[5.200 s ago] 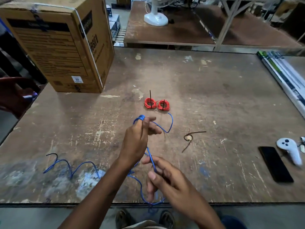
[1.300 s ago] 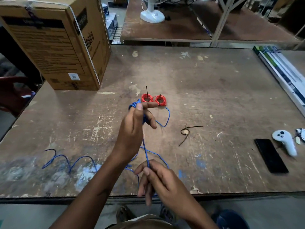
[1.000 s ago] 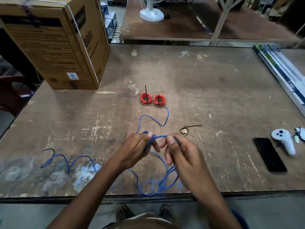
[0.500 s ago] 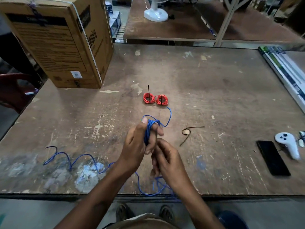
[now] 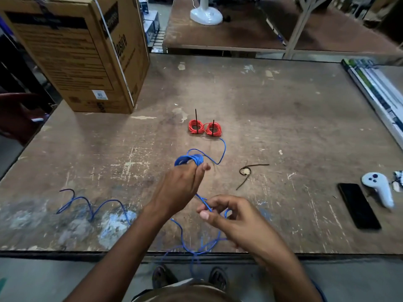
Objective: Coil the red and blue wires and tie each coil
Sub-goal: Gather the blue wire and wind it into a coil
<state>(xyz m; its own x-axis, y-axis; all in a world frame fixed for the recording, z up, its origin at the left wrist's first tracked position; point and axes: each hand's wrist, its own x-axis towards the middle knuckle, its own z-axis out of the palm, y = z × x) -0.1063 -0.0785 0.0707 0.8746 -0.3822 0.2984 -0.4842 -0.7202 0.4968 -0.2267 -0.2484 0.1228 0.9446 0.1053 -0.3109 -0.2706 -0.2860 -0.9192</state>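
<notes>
A blue wire coil (image 5: 189, 159) is wound round the fingers of my left hand (image 5: 177, 188), which is raised over the table's middle. My right hand (image 5: 229, 216) pinches the running blue wire (image 5: 204, 202) just below and to the right. Loose blue wire (image 5: 89, 205) snakes left across the table (image 5: 283, 118) and hangs over the front edge. Two small red wire coils (image 5: 205, 128) lie side by side farther back, each with a black tie standing up. A spare black tie (image 5: 247, 172) lies to the right of my left hand.
A large cardboard box (image 5: 80, 53) stands at the back left. A black phone (image 5: 358, 205) and a white controller (image 5: 378, 188) lie at the right, with long boxed tubes (image 5: 375, 88) along the right edge. A second table with a white fan base (image 5: 206, 15) is behind.
My right hand has drawn back down and right along the blue wire, away from my left hand. The coil on my left fingers has grown, and the loose wire at the left has shifted.
</notes>
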